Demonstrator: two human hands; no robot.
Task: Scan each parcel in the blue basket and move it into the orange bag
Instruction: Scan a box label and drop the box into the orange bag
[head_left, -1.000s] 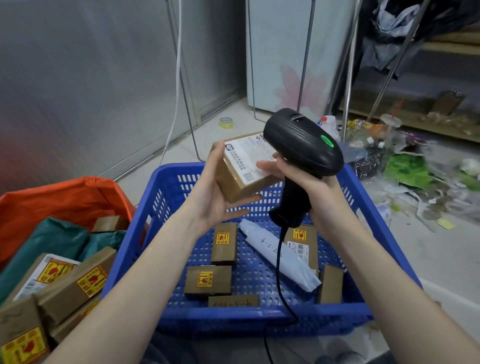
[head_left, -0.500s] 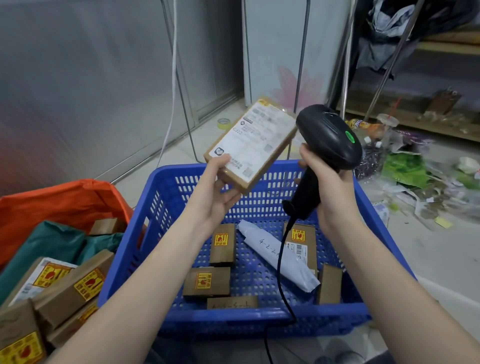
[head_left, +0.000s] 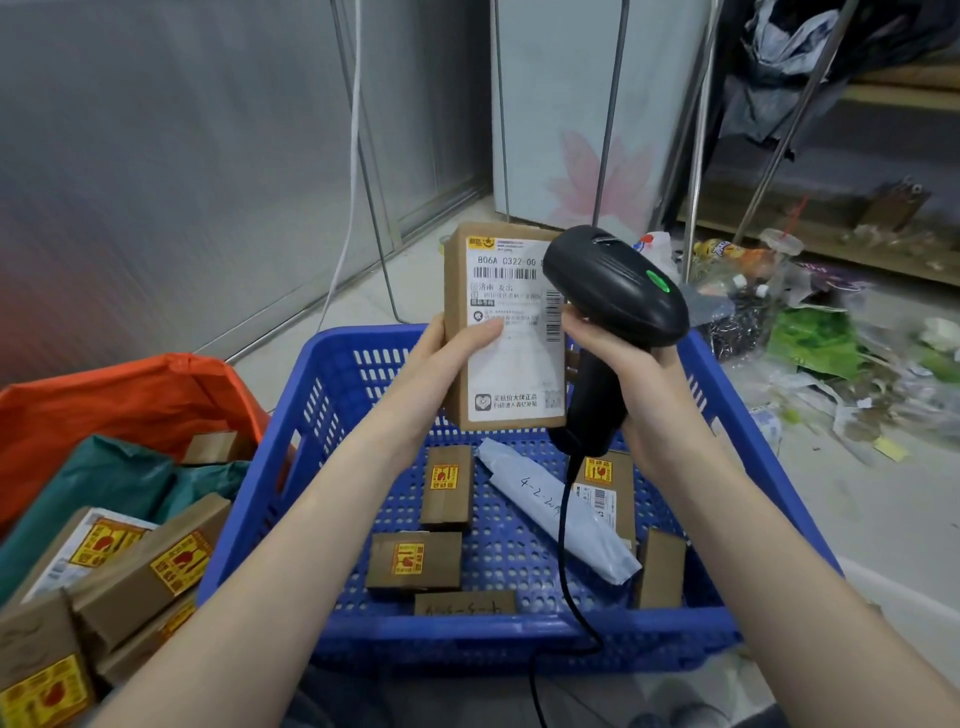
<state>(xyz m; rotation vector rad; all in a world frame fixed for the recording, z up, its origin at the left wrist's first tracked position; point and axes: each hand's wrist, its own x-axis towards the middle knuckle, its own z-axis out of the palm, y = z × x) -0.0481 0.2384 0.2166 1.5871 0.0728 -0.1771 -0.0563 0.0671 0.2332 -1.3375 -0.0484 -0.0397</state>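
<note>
A cardboard parcel (head_left: 501, 327) is held upright above the blue basket (head_left: 519, 631) by the left hand (head_left: 447, 364), the thumb laid across its white shipping label and the fingers curled round behind it. At 3 o'clock of the parcel, touching its right edge, a black scanner (head_left: 615, 286) is gripped round its handle by the right hand (head_left: 631, 364); a green light is shown on its head, and its black cable (head_left: 563, 571) is hung down across the basket. Both grips are closed firmly on what they carry.

Inside the basket, small brown boxes with yellow stickers (head_left: 447, 486) are laid at 6 o'clock of the raised parcel, and a white mailer bag (head_left: 556, 512) is laid aslant beside them. The orange bag (head_left: 119, 405) is seen at 9 o'clock of the basket, with green bags and stickered boxes (head_left: 150, 564) within it. Litter (head_left: 810, 343) is scattered on the floor at 3 o'clock.
</note>
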